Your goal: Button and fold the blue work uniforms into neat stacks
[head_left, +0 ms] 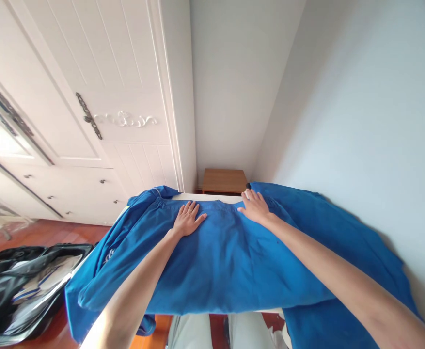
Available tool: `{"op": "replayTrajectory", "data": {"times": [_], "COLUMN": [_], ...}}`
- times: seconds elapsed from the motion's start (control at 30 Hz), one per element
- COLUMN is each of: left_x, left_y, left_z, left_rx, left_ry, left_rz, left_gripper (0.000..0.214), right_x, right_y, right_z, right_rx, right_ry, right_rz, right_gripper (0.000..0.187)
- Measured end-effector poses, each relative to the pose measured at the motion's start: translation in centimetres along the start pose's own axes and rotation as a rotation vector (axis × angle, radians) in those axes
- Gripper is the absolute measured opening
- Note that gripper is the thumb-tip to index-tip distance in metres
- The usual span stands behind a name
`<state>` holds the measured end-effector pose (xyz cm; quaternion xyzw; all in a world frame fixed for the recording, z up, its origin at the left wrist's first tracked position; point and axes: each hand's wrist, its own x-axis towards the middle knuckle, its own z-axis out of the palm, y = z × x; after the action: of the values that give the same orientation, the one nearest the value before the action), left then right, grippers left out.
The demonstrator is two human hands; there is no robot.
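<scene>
A blue jacket-like garment [215,261] lies spread over a narrow white surface [227,198], its sides hanging past both ends. White lettering shows on its left part. My left hand [188,219] rests flat on the cloth just below the gathered top edge, fingers spread, a ring on one finger. Near the same edge, farther right, my right hand [255,205] lies on the fabric with its fingers stretched out. Neither hand grips the cloth.
White wardrobe doors [132,72] stand at the left, with drawers beneath. A pale wall [372,121] borders the right side. Beyond the white surface is a low brown wooden stand [224,180]. An open black suitcase [34,291] with clothes lies on the reddish floor.
</scene>
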<state>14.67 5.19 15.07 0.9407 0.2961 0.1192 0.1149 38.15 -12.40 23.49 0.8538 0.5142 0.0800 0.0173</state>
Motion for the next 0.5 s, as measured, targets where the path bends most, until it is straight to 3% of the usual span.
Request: {"op": "replayTrajectory", "data": {"times": [0.13, 0.23, 0.5], "left_x": [0.1, 0.1, -0.1], "left_y": [-0.1, -0.1, -0.1], "left_z": [0.1, 0.1, 0.1], "left_rx": [-0.001, -0.005, -0.027], "left_ry": [0.004, 0.001, 0.005], "left_rz": [0.007, 0.018, 0.009], "left_gripper": [0.08, 0.081, 0.078], "right_x": [-0.5, -0.2, 2.1], "right_y": [4.2, 6.3, 10.5], "right_z": [-2.3, -2.9, -3.2], "right_rx": [-0.015, -0.004, 0.139], "right_ry": [-0.049, -0.078, -0.156], "right_rz": [0.255, 0.283, 0.317], "right_gripper": [0.054, 0.039, 0.026]}}
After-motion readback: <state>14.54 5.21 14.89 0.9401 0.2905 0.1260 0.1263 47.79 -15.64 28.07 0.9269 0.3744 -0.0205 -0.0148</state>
